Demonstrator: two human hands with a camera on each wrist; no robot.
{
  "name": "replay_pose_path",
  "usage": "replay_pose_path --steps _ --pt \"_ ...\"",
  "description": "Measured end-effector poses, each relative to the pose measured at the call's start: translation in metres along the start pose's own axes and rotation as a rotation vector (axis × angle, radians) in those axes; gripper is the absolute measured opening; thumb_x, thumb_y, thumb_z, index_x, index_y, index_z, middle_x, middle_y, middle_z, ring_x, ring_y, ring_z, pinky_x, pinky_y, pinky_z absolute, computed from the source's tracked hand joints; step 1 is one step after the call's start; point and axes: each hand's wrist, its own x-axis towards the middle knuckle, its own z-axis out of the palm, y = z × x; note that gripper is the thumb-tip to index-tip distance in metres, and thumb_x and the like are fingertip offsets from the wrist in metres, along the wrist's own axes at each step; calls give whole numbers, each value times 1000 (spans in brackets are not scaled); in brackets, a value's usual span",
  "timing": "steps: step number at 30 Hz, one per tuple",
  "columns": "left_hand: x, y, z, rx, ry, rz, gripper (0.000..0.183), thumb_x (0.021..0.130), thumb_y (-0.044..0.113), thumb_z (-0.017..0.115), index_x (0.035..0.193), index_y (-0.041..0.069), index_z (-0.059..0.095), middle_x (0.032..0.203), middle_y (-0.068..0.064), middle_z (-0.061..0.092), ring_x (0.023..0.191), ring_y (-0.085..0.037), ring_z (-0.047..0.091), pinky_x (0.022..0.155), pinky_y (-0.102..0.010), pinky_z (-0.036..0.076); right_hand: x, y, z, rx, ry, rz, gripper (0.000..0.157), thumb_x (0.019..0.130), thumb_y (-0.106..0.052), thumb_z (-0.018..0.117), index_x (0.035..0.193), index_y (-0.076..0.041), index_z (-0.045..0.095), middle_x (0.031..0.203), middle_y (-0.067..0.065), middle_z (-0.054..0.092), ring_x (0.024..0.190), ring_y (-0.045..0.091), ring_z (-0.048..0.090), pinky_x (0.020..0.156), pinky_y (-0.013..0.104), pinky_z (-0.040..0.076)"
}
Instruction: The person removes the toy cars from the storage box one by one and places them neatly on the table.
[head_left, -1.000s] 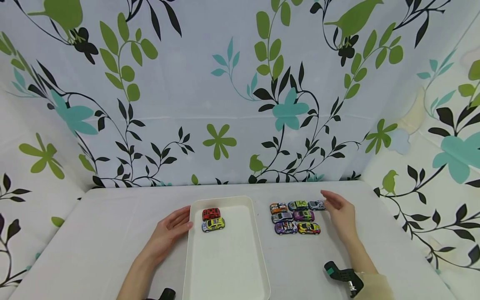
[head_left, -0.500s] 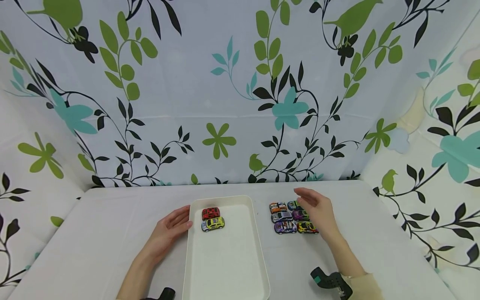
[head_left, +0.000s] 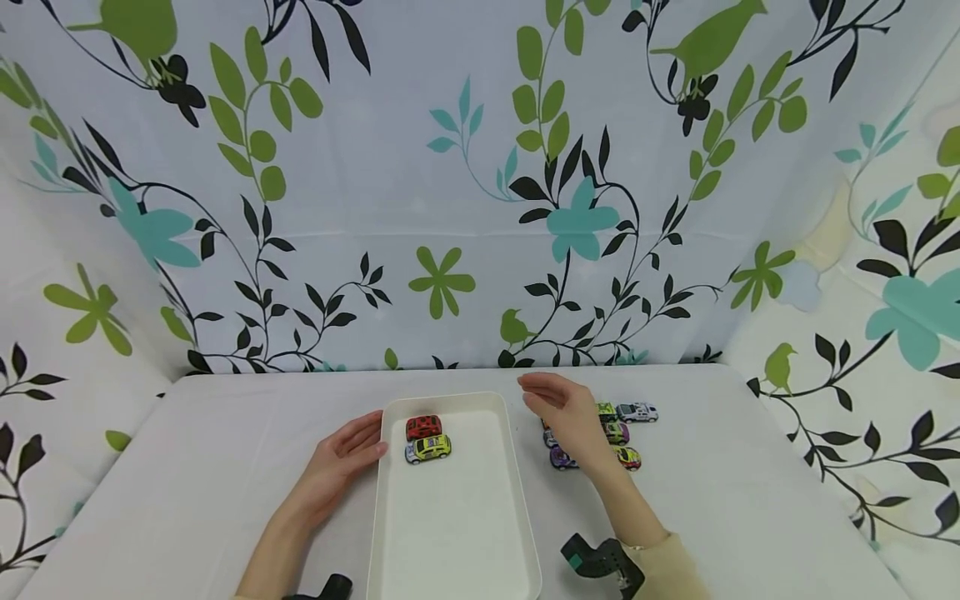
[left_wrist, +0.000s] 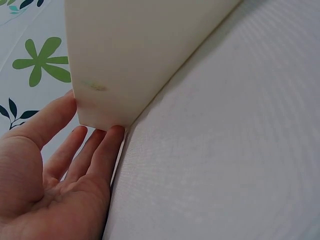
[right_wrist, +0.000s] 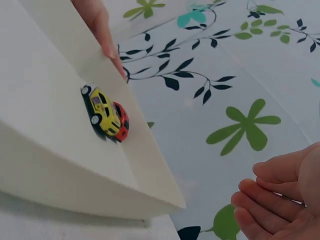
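Observation:
A white tray (head_left: 457,525) lies on the table with a red toy car (head_left: 423,427) and a yellow toy car (head_left: 428,448) in its far left corner. My left hand (head_left: 337,462) touches the tray's left side near that corner; the left wrist view has thumb and fingertips against its outer wall. Just right of the tray, my right hand (head_left: 567,417) hovers with extended fingers and nothing in them, as the right wrist view confirms. Behind it, partly covered, stand several more toy cars, among them a silver one (head_left: 637,412) and a yellow-and-red one (head_left: 628,458).
The table (head_left: 225,483) wears a white cloth and ends at a leaf-patterned curtain (head_left: 360,192) behind. More patterned cloth (head_left: 847,333) hangs at the right. A black wrist mount (head_left: 603,560) sits on the right forearm.
My right hand has swept left over the group of toy cars, from their right side to beside the tray. The silver car is uncovered again. My left hand has stayed at the tray.

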Motion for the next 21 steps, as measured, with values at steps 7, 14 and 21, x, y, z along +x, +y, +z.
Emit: replay_pose_path --steps 7,14,21 --pt "0 0 -1 -7 -12 22 66 94 13 69 151 3 38 156 -15 41 146 -28 36 102 -16 46 7 -6 43 -4 -56 -35 28 94 -9 68 122 -6 69 119 11 71 111 26 68 93 30 58" --pt "-1 0 -3 -12 2 16 65 94 12 69 151 4 38 156 -15 41 145 -28 37 102 -15 46 14 -11 81 -111 -162 -19 26 96 -12 66 120 -3 69 114 11 72 106 25 69 90 33 59" --pt "-1 0 -1 -16 4 2 66 93 13 70 151 5 39 156 -14 41 145 -27 38 102 -16 46 13 -7 107 -201 -225 -39 24 91 -9 71 113 1 71 106 11 73 96 22 69 82 29 59"
